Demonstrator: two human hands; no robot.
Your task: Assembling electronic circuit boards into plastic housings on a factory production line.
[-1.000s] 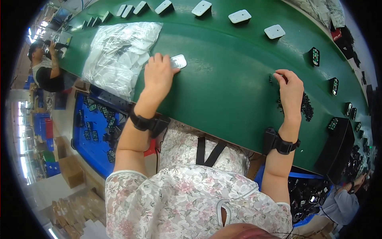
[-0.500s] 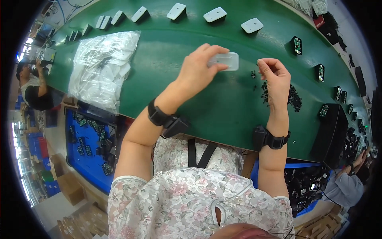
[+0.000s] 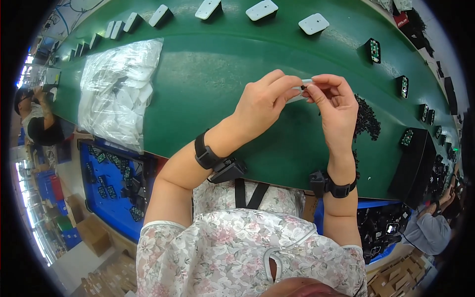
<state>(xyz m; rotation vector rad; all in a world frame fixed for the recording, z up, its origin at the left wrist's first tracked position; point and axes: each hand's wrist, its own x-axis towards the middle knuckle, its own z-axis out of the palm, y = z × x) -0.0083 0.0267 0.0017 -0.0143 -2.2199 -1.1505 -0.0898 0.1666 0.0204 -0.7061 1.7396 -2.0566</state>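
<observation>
My left hand [image 3: 267,101] pinches a small white plastic cover [image 3: 297,97], which my fingers largely hide. Beside it my right hand [image 3: 338,106] is closed, thumb and forefinger pressed together at the cover. A tiny black part [image 3: 303,87] shows between the fingertips of both hands; its exact kind is too small to tell. Partly behind my right hand lies a heap of small black parts [image 3: 367,119] on the green table [image 3: 213,64].
A clear plastic bag of white covers [image 3: 118,91] lies at the left. Along the far side stand black housings with white tops [image 3: 314,24]; others with green circuit boards [image 3: 374,51] continue at right. A black box [image 3: 413,166] stands near the right edge, blue trays [image 3: 109,198] below.
My right hand has moved left from beside the black parts to the white cover. My left hand has shifted right and slightly nearer with the cover, and the two hands now meet.
</observation>
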